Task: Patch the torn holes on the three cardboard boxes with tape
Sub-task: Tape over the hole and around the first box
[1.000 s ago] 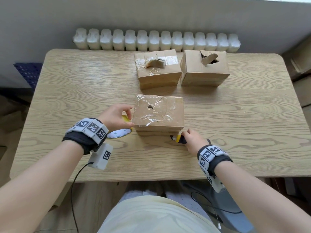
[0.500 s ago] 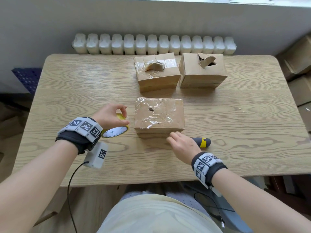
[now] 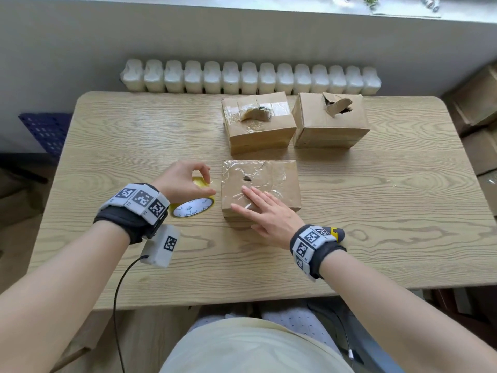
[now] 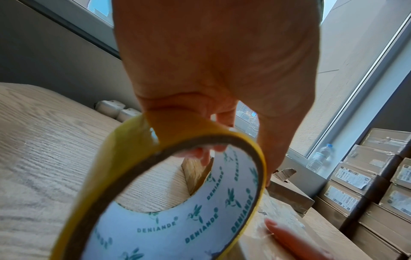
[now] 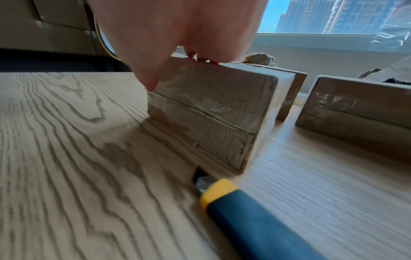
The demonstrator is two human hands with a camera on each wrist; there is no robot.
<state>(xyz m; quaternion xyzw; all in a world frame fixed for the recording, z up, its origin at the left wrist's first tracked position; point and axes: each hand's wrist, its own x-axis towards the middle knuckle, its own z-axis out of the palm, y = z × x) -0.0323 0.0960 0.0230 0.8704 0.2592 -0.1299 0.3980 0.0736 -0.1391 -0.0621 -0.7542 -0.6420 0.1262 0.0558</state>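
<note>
The near cardboard box (image 3: 279, 179) has clear tape over its top and a small dark hole (image 3: 247, 179) showing. My right hand (image 3: 258, 208) lies flat on its top with straight fingers; from the right wrist the same box (image 5: 213, 112) shows its front side. My left hand (image 3: 185, 181) grips the yellow tape roll (image 3: 192, 207) just left of the box; the left wrist view shows the roll (image 4: 177, 202) up close. Two boxes stand at the back: a taped one (image 3: 256, 122) and one (image 3: 330, 119) with an open torn hole.
A blue and yellow utility knife (image 5: 255, 218) lies on the wooden table (image 3: 134, 146) just in front of the near box, partly hidden behind my right wrist in the head view. A white radiator (image 3: 250, 79) runs behind the table. Stacked cartons (image 4: 364, 184) stand at the right.
My right hand let go of the knife, which now lies on the table, and moved up onto the near box's top. My left hand lifted the tape roll slightly away from the box.
</note>
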